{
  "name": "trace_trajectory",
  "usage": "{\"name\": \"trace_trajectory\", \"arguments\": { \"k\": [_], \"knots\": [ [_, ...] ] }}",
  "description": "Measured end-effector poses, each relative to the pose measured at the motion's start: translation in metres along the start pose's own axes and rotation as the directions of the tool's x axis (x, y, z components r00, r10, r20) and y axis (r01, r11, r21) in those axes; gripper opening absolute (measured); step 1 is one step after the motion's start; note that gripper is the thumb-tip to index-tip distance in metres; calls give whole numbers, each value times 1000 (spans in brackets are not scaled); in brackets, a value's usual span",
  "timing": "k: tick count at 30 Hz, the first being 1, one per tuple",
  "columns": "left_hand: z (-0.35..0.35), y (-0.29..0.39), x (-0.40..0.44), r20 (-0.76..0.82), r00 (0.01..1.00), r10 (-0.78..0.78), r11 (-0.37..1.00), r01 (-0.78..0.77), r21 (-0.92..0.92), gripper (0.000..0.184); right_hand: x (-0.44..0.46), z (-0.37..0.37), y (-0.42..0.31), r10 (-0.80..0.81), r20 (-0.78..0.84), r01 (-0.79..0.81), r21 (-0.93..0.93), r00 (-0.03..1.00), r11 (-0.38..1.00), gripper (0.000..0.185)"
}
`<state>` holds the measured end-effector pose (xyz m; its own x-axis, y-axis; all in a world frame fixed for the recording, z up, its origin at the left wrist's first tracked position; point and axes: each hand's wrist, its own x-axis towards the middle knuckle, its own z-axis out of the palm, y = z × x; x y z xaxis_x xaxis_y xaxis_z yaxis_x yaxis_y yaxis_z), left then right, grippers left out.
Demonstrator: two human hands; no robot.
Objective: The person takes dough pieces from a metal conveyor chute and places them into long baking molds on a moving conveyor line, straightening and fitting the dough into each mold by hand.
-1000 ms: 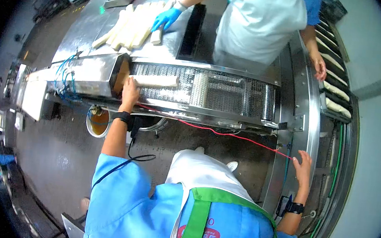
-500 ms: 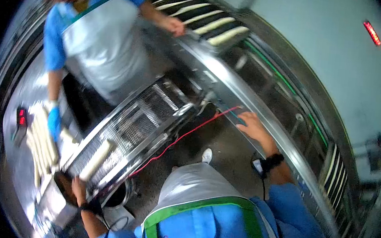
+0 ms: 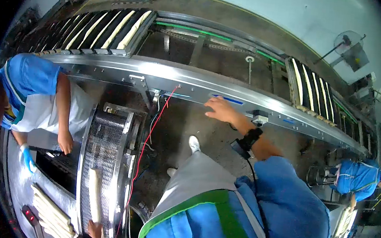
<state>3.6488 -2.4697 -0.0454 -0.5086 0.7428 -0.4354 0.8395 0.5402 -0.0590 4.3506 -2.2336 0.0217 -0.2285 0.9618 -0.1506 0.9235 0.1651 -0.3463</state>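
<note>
On the mesh conveyor (image 3: 106, 150), a long pale dough strip (image 3: 95, 192) lies lengthwise, the left hand (image 3: 95, 232) at its lower end; whether that grip has closed on it, I cannot tell. The right hand (image 3: 221, 108), spread and empty, is near the steel rail (image 3: 265, 101). Other pale strips (image 3: 50, 215) lie on the desk (image 3: 14, 182).

No txt legible, incl. red digits (image 3: 28, 214) on the scale (image 3: 35, 224) (v. small).
</note>
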Motion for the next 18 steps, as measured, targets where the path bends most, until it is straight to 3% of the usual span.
{"name": "trace_trajectory", "arguments": {
  "k": [1, 2, 4, 6, 8, 9, 11, 13, 14, 15, 16, 17, 18],
  "knots": [
    [8, -4, 3, -77, 994, 76, 989, -85, -120, 52, 3, 11, 17, -42, -1, 42, 0, 999, 999, 39],
    [35, -29, 20, -257, 948, 188, 940, -249, -231, 49, 0, 10, 20, -53, 3, 53, 6, 999, 999, 39],
    [23, -13, 20, -74, 995, 73, 954, -92, -285, 42, -12, 2, 26, 50, -42, -49, 11, 998, 999, 41],
    [22, -3, 19, -106, 990, 98, 921, -131, -367, 41, -18, 7, 57, 70, -81, -71, -3, 994, 998, 45],
    [32, -12, 38, -100, 993, 67, 828, -112, -549, 41, -32, 4, 89, 72, -265, -100, -95, 962, 990, 48],
    [35, -12, 44, -110, 987, 114, 792, -157, -590, 44, -38, 3, 111, 206, -294, -250, -121, 933, 961, 52],
    [37, 1, 48, -125, 979, 164, 750, -206, -629, 47, -51, -15, 137, 400, -457, -504, -128, 794, 854, 55],
    [41, 13, 46, -176, 981, 80, 861, -157, -483, 48, -68, -51, 148, 667, -439, -755, -40, 602, 654, 55],
    [39, 19, 53, -174, 982, 75, 863, -151, -482, 48, -79, -64, 159, 652, -501, -775, -61, 569, 629, 52],
    [37, 21, 63, -137, 983, 119, 835, -174, -522, 46, -83, -85, 165, 782, -376, -844, -1, 497, 536, 51],
    [40, 13, 67, -103, 984, 145, 805, -178, -566, 45, -94, -97, 148, 735, -456, -808, 55, 503, 587, 49],
    [45, 7, 65, -103, 984, 143, 674, -173, -718, 42, -99, -82, 195, 808, -364, -845, 91, 464, 527, 47],
    [29, 22, 58, -37, 988, 147, 700, -131, -702, 39, -103, -57, 244, 821, -388, -868, 95, 419, 488, 48]
  ]
}}
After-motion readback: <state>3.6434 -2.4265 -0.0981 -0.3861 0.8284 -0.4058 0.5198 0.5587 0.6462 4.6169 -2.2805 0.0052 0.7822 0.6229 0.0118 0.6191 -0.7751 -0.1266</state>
